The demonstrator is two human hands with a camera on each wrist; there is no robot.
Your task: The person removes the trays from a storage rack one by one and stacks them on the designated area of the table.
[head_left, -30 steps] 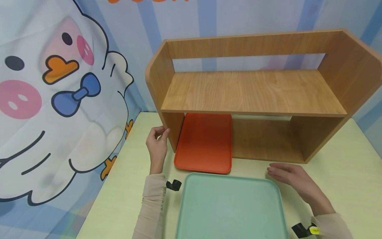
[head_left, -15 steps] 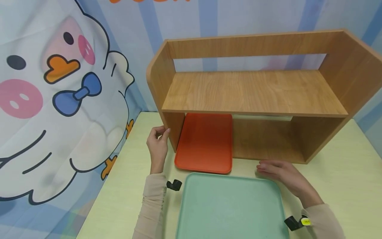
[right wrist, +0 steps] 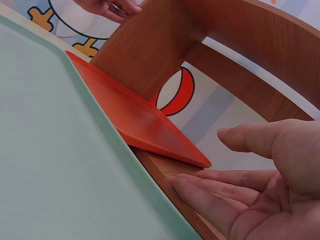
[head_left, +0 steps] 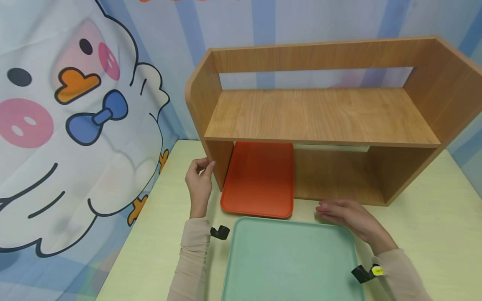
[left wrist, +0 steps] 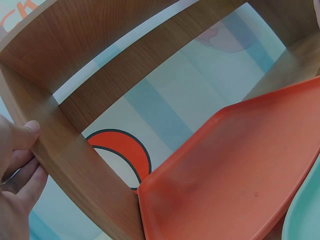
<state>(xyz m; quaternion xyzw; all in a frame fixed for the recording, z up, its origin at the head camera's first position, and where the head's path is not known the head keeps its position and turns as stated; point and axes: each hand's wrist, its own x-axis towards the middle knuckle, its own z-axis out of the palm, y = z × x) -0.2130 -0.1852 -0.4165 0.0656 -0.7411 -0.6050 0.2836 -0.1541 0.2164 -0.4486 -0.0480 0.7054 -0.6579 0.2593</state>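
A two-tier wooden desk shelf stands on the table. My left hand holds the front edge of its left side panel; in the left wrist view the thumb lies on that edge, with the fingers at the panel's outer face. An orange-red tray lies in the lower tier against the left panel, its front end jutting out. My right hand holds nothing and hovers in front of the lower tier, near the far right corner of a mint-green tray. Its fingers are extended, the thumb apart from them.
The pale yellow table extends to both sides of the shelf. Behind stands a striped blue-white backdrop, with a cartoon bird print on the left. Both wrists carry black camera mounts.
My right hand has moved left along the front of the shelf, toward the orange-red tray. The left hand, both trays and the shelf have stayed in place.
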